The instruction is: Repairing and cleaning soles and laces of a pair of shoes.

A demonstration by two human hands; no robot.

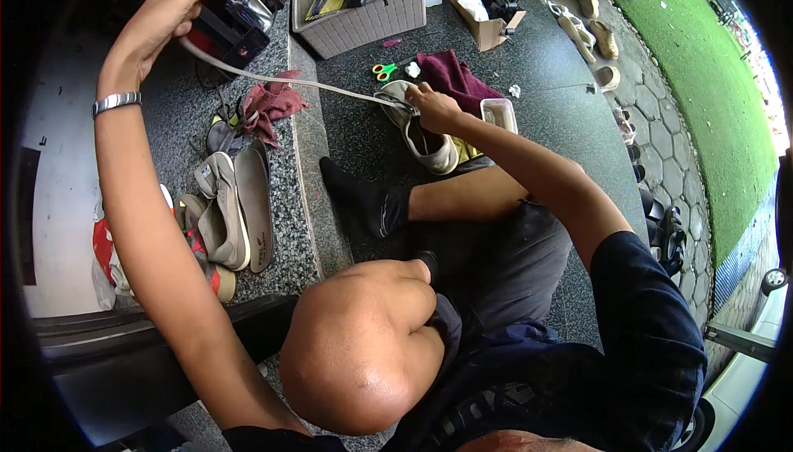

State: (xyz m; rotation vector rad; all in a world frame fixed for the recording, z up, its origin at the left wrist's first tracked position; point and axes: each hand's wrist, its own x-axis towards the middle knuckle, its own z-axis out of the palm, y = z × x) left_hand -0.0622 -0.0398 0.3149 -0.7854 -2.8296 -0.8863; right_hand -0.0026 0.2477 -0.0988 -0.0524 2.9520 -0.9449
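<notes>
My left hand [169, 14] is raised at the upper left, its fingers closed on a pale flat shoelace [273, 79]. A thin dark tip sticks out past the fingertips. The lace runs taut across to a grey-beige sneaker [438, 153] on the dark speckled floor, toe toward me. Over the sneaker's lacing area, my right hand [434, 109] grips the upper; its fingertips are partly hidden. Beside the sneaker lie a maroon cloth [453, 79] and a white plastic tub [498, 112]. Green-handled scissors [383, 71] rest just beyond it.
On the raised ledge at left are another sneaker [221, 217], a loose insole [254, 204] and a red rag [273, 108]. A grey lidded basket [363, 23] carrying tools and a cardboard box [496, 31] stand at the back. Several shoes line the right edge.
</notes>
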